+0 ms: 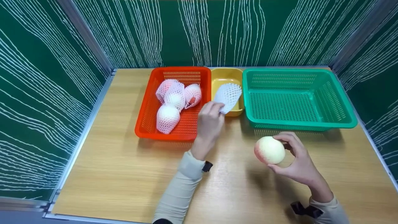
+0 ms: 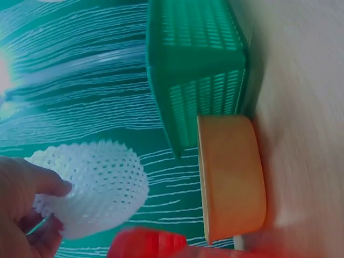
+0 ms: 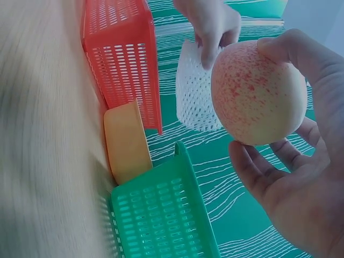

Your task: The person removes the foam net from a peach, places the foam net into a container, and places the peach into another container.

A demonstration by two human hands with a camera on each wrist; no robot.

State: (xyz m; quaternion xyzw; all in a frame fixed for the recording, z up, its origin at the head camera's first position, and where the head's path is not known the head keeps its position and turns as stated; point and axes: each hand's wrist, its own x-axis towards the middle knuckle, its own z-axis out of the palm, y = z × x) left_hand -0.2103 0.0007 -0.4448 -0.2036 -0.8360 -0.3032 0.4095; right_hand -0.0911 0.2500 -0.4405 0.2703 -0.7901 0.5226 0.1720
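A white foam net (image 1: pixel 229 94) is pinched at one end by my left hand (image 1: pixel 210 124), over the front part of the yellow container (image 1: pixel 227 72). In the left wrist view the net (image 2: pixel 99 185) hangs from the thumb and fingertips of that hand (image 2: pixel 27 207). My right hand (image 1: pixel 297 160) grips a bare pale peach (image 1: pixel 270 150) with a red blush, raised above the table in front of the green basket (image 1: pixel 298 123). The right wrist view shows the peach (image 3: pixel 258 94) between thumb and fingers of the right hand (image 3: pixel 306 177).
At left, the red basket (image 1: pixel 143 115) holds several fruits in foam nets, one of them near its front (image 1: pixel 168 118). The yellow container sits between the red and green baskets on a wooden table (image 1: pixel 118 174). Green panels with white lines (image 1: pixel 211 34) stand behind and at both sides.
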